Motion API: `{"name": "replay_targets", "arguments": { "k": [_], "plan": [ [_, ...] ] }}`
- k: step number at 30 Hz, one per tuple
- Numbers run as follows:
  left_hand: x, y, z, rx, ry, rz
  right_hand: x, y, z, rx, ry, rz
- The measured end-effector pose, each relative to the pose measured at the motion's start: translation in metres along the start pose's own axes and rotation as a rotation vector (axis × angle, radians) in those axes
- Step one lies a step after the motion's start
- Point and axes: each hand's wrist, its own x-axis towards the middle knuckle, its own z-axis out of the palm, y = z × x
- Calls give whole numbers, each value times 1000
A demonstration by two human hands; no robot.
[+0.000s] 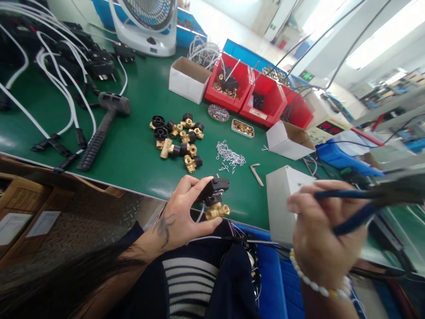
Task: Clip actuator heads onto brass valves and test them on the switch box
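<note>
My left hand (184, 212) grips a brass valve (215, 210) topped by a black actuator housing (217, 186), thumb below and fingers above. A white cable trails from it, and a wire clip shows at the joint. On the right, blurred by motion, my right hand (327, 230) is closed round the blue handles of pliers (395, 191), whose dark head points right. Beyond my left hand lie a heap of silver spring clips (229, 155), a small bent metal piece (256, 174) and a cluster of brass valves with black caps (181, 141).
A hammer (106, 128) and black parts with white cables (63, 88) lie at left. Behind are a fan (146, 26), a white box (189, 79), red bins (229, 82) and small dishes (242, 127). A grey box (282, 199) stands between my hands. A blue crate (272, 270) sits below.
</note>
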Motion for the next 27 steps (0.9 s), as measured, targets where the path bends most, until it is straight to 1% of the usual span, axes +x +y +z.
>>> {"name": "replay_targets", "arguments": {
  "k": [3,4,5,6,8,9,10,11,14,15,16,17,19,20,21,22,23,24,25,26,27],
  "plan": [
    [1,0,0,7,-5,23,1,1,-1,-312,-555,-21],
    [1,0,0,9,-8,31,2,1,-5,-375,-643,-33],
    [1,0,0,9,-13,38,4,0,-9,-409,-610,-46],
    [1,0,0,3,-19,41,5,-1,-13,-408,-481,-41],
    [1,-1,-1,-21,-29,34,7,-3,-16,-299,-142,5],
    [1,-1,-1,-33,-33,26,6,-3,-15,-236,-19,25],
    [1,-1,-2,-41,-35,17,6,-2,-13,-200,4,29],
    [2,-1,-2,-44,-38,10,6,-1,-11,-207,-81,18],
    [2,-2,-2,-38,-44,6,7,3,-7,-408,-599,-70],
    [2,-2,-2,-39,-46,10,8,4,-8,-458,-685,-84],
    [2,-2,-2,-42,-48,14,9,4,-10,-484,-660,-84],
    [3,-3,-2,-46,-50,19,9,4,-11,-477,-535,-68],
    [3,-3,-2,-52,-52,28,7,4,-12,-358,-170,-28],
    [3,-4,-2,-52,-52,29,6,4,-12,-286,-31,-18],
    [3,-4,-3,-50,-52,28,5,5,-10,-240,-3,-19],
    [3,-4,-3,-47,-54,26,4,5,-8,-236,-94,-28],
    [3,-4,-3,-44,-55,23,3,6,-7,-277,-273,-42],
    [3,-4,-3,-40,-54,22,4,6,-6,-349,-484,-55],
    [3,-4,-3,-37,-53,22,5,5,-6,-419,-651,-55],
    [3,-3,-3,-38,-52,24,6,5,-7,-465,-710,-49],
    [3,-3,-3,-41,-52,28,6,5,-8,-480,-653,-45]
  ]
}}
